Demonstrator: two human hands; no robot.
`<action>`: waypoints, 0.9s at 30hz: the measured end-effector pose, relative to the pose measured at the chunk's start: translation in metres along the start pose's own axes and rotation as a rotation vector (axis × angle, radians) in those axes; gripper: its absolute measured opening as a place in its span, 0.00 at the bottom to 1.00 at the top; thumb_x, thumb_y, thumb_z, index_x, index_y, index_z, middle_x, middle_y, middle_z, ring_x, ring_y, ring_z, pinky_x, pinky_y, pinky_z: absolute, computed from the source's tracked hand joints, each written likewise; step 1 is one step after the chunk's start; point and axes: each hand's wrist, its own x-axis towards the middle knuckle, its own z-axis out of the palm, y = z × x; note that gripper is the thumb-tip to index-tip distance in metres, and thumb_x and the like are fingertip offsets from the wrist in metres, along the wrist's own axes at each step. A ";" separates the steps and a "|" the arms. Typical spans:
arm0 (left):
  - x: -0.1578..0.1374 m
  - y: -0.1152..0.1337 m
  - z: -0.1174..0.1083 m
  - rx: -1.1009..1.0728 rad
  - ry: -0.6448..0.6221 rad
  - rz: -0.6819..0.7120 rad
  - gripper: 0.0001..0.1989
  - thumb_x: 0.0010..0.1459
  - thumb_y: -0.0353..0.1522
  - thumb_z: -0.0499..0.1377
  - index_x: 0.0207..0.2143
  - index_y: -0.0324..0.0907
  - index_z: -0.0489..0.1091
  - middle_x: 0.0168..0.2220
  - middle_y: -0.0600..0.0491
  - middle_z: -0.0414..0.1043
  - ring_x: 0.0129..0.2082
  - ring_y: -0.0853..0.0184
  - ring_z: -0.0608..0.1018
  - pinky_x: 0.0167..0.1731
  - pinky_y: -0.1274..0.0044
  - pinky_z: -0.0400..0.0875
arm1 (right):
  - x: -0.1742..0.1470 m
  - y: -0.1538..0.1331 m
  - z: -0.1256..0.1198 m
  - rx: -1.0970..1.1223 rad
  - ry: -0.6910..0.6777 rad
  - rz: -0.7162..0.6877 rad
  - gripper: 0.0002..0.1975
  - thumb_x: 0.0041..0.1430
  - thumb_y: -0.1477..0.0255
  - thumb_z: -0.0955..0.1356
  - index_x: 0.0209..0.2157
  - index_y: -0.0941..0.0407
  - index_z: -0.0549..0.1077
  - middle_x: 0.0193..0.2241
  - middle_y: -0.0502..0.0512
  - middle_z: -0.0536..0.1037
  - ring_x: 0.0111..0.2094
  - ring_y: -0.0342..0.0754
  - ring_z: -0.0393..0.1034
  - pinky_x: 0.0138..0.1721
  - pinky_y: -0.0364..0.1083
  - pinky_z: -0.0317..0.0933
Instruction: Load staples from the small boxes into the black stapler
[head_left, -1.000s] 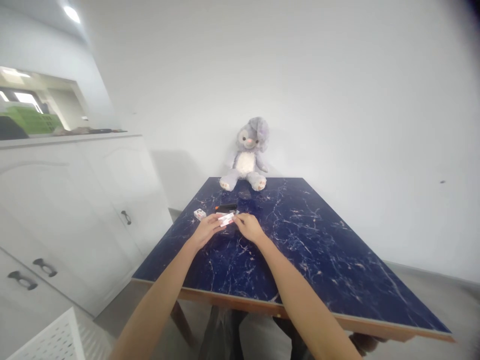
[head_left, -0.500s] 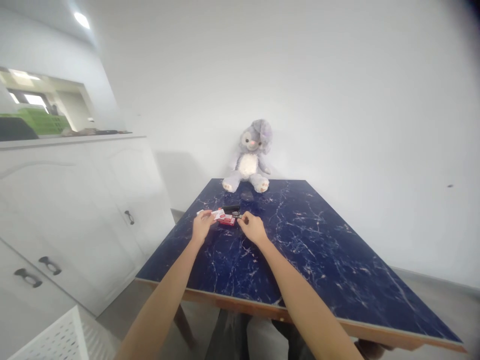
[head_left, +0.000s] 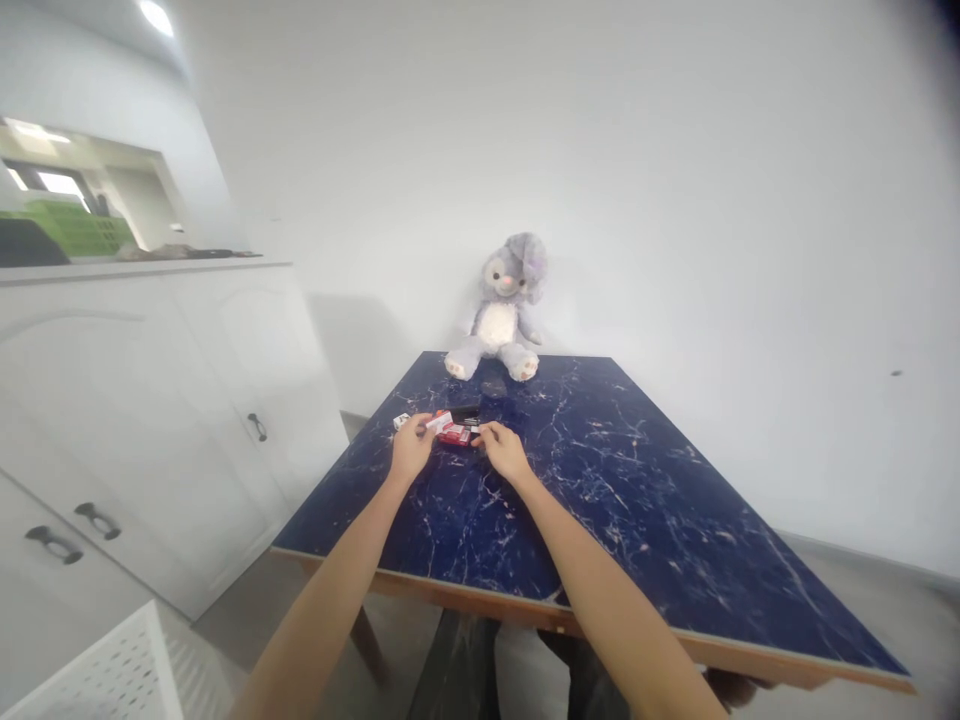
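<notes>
My left hand [head_left: 410, 452] is closed in a pinch on a small white-and-red card or packet [head_left: 440, 423], too small to read. Just under and beside it lies a small red box [head_left: 455, 437] on the blue marbled table [head_left: 637, 500]. My right hand [head_left: 505, 452] has thumb and fingertips together at the right end of the red box; a small pale bit shows at the fingertips, its kind unclear. Behind the box lies a dark, long object [head_left: 466, 411], partly covered. A small white piece with dark marks [head_left: 401, 421] rests left of my left fingers.
A grey plush toy [head_left: 496, 325] sits at the table's far edge against the white wall. White cabinets [head_left: 165, 400] with dark handles stand to the left. A white perforated basket [head_left: 112, 670] is at the lower left, below table height.
My left hand has moved slightly right, bringing the white-and-red card over the red box; the small white piece on the left is now more exposed. My right hand has barely moved.
</notes>
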 end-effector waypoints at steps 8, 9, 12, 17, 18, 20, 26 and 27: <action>-0.002 0.005 -0.006 0.193 0.180 0.013 0.09 0.58 0.32 0.58 0.40 0.43 0.75 0.41 0.49 0.77 0.38 0.63 0.79 0.46 0.70 0.73 | 0.008 0.001 -0.002 0.457 0.132 0.238 0.10 0.55 0.64 0.65 0.32 0.56 0.73 0.29 0.54 0.81 0.26 0.45 0.72 0.31 0.43 0.66; -0.002 0.005 -0.008 0.217 0.216 0.008 0.09 0.58 0.31 0.57 0.39 0.43 0.75 0.42 0.48 0.76 0.38 0.62 0.78 0.46 0.69 0.72 | 0.009 0.001 -0.004 0.515 0.153 0.267 0.09 0.54 0.65 0.66 0.32 0.56 0.73 0.29 0.55 0.81 0.26 0.45 0.72 0.31 0.43 0.67; -0.001 0.001 -0.013 0.295 0.328 -0.022 0.10 0.58 0.30 0.54 0.38 0.42 0.74 0.41 0.45 0.74 0.41 0.58 0.77 0.48 0.65 0.70 | 0.011 0.001 -0.008 0.655 0.204 0.339 0.07 0.53 0.66 0.66 0.31 0.56 0.72 0.28 0.55 0.80 0.25 0.44 0.72 0.31 0.43 0.67; -0.001 0.002 -0.020 0.399 0.386 0.024 0.11 0.57 0.28 0.53 0.39 0.41 0.74 0.42 0.43 0.74 0.49 0.53 0.73 0.54 0.59 0.64 | 0.011 -0.001 -0.008 0.799 0.210 0.420 0.05 0.53 0.69 0.67 0.31 0.55 0.71 0.22 0.52 0.76 0.21 0.42 0.67 0.27 0.42 0.64; -0.001 0.003 -0.019 0.411 0.364 0.053 0.12 0.58 0.28 0.53 0.40 0.41 0.74 0.43 0.44 0.75 0.49 0.53 0.73 0.54 0.60 0.63 | 0.011 -0.002 -0.008 0.823 0.194 0.431 0.06 0.53 0.69 0.67 0.32 0.56 0.72 0.22 0.52 0.77 0.21 0.42 0.67 0.27 0.42 0.64; 0.001 0.007 -0.013 0.427 0.295 0.124 0.13 0.58 0.28 0.54 0.43 0.42 0.75 0.46 0.45 0.75 0.49 0.56 0.73 0.55 0.63 0.64 | 0.010 -0.003 -0.007 0.864 0.153 0.448 0.06 0.53 0.69 0.67 0.33 0.56 0.74 0.24 0.53 0.77 0.22 0.42 0.68 0.28 0.42 0.64; 0.031 0.013 0.016 0.633 -0.104 0.352 0.24 0.59 0.32 0.57 0.59 0.44 0.68 0.55 0.47 0.74 0.62 0.51 0.62 0.61 0.60 0.56 | 0.011 -0.002 -0.002 0.876 0.073 0.493 0.04 0.52 0.71 0.68 0.29 0.57 0.74 0.21 0.51 0.74 0.21 0.42 0.66 0.27 0.41 0.62; 0.038 0.012 0.020 0.659 -0.148 0.343 0.24 0.59 0.32 0.57 0.59 0.44 0.69 0.55 0.47 0.74 0.63 0.50 0.62 0.61 0.59 0.56 | 0.012 -0.002 -0.001 0.863 0.064 0.497 0.05 0.51 0.71 0.68 0.29 0.57 0.74 0.21 0.52 0.75 0.21 0.42 0.66 0.27 0.41 0.62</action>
